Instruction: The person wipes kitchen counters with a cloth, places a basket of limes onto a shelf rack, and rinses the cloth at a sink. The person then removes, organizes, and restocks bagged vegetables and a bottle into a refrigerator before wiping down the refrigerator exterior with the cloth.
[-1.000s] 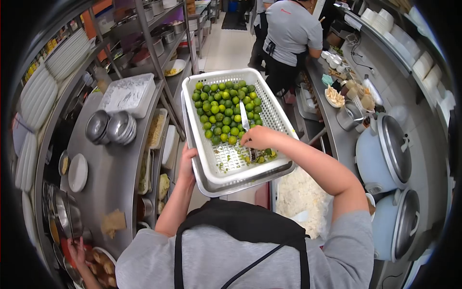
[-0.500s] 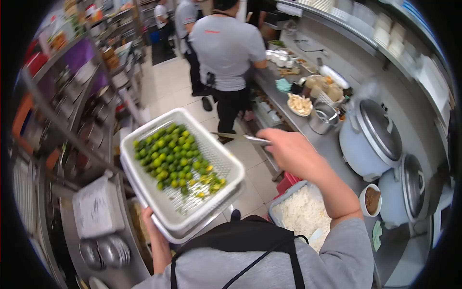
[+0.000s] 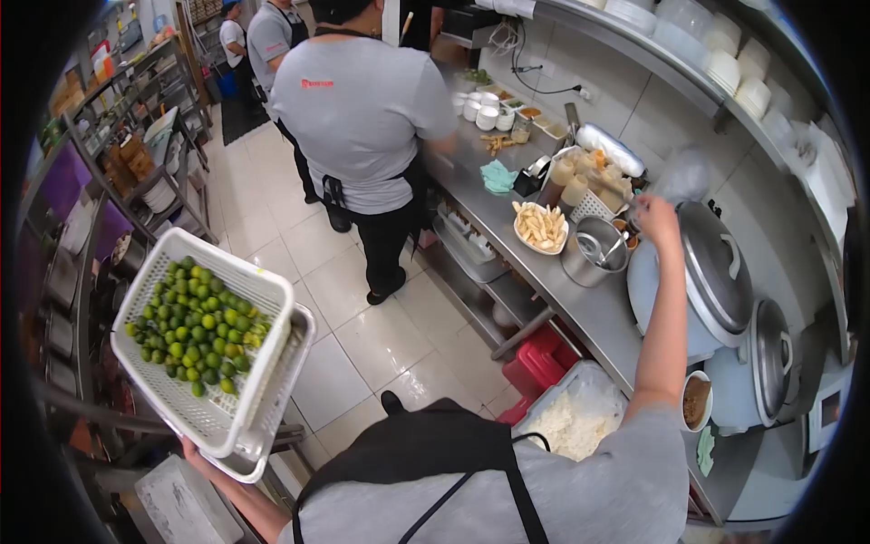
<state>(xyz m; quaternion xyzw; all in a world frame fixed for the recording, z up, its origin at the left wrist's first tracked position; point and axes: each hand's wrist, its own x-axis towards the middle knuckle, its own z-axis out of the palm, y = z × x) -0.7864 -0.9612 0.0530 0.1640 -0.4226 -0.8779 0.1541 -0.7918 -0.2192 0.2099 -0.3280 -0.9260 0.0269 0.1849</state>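
A white plastic basket [image 3: 258,381] of small green limes [image 3: 195,326] sits tilted at the left, with some cut yellowish pieces among them. Under it is a metal tray [image 3: 294,363]. My left hand [image 3: 192,453] grips them from below at the near edge, its fingers mostly hidden. On the right, my outstretched right hand [image 3: 657,220] is closed on a blurred metal utensil that looks like a knife [image 3: 620,188], over the counter's back. Close to it are sauce bottles [image 3: 573,190], a metal pot [image 3: 594,258] with utensils inside, and a large rice cooker [image 3: 711,263].
A person in a grey shirt [image 3: 362,118] stands ahead at the steel counter [image 3: 471,172], with others beyond. A bowl of fries [image 3: 541,227] sits near the counter edge. Below my right arm is a tub of white rice [image 3: 580,417]. Metal shelving [image 3: 149,181] lines the left.
My right hand has moved away from the basket, right and forward over the counter, with the knife. The basket has swung left with my left hand, and the view has shifted.
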